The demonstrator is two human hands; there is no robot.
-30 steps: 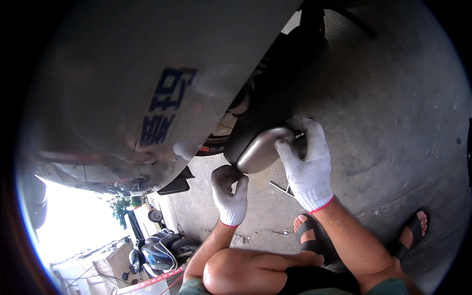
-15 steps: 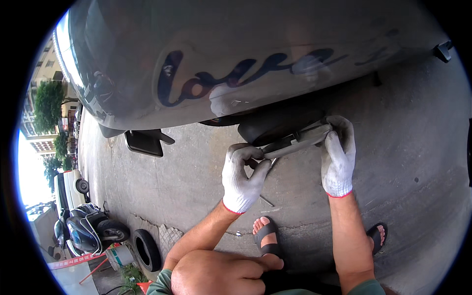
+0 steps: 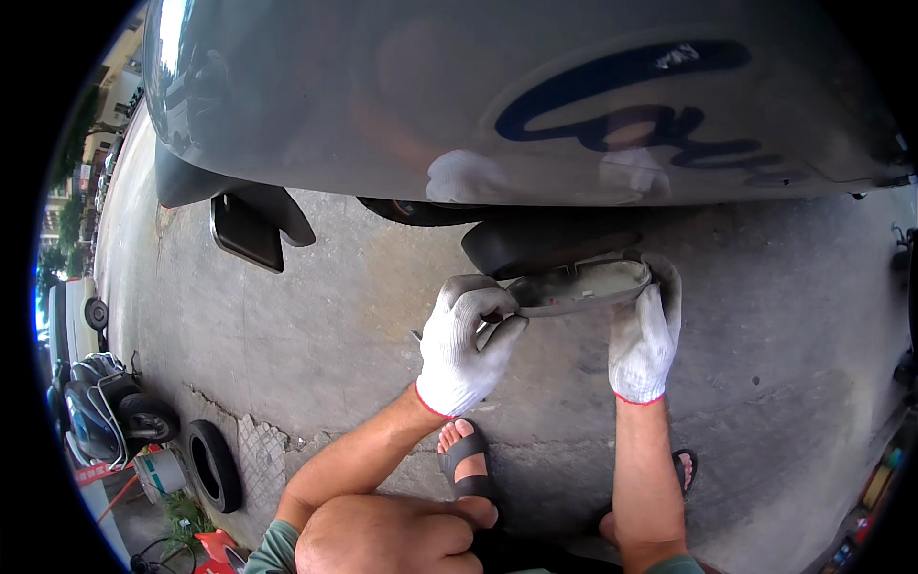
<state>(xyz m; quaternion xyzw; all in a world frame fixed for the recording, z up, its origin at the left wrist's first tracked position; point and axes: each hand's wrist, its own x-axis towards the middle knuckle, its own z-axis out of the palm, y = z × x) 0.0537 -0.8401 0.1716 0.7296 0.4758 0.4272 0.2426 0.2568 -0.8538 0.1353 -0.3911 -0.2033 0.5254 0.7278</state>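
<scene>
In my two white knit gloves I hold a long, shallow dark plastic shell (image 3: 579,287), its dusty, pale inside facing up. My left hand (image 3: 469,335) pinches the left end between thumb and curled fingers. My right hand (image 3: 647,335) grips the right end, thumb on the near side and fingers wrapped behind. The shell's exact kind cannot be told. Just beyond it, a rounded black part (image 3: 507,249) sticks out from under the glossy grey vehicle panel (image 3: 382,105). That panel carries dark lettering and reflects both gloves.
Further left, a flat black mirror-like piece (image 3: 247,231) hangs from the panel's lower edge. A loose tyre (image 3: 212,466), a bucket (image 3: 161,474) and a parked motorbike (image 3: 110,411) stand at the lower left. My sandalled foot (image 3: 469,464) rests on the concrete ground (image 3: 363,354).
The view has shifted, so the tyre and motorbike appear further left. The shell has tilted, showing more of its inside. Both hands keep their grip.
</scene>
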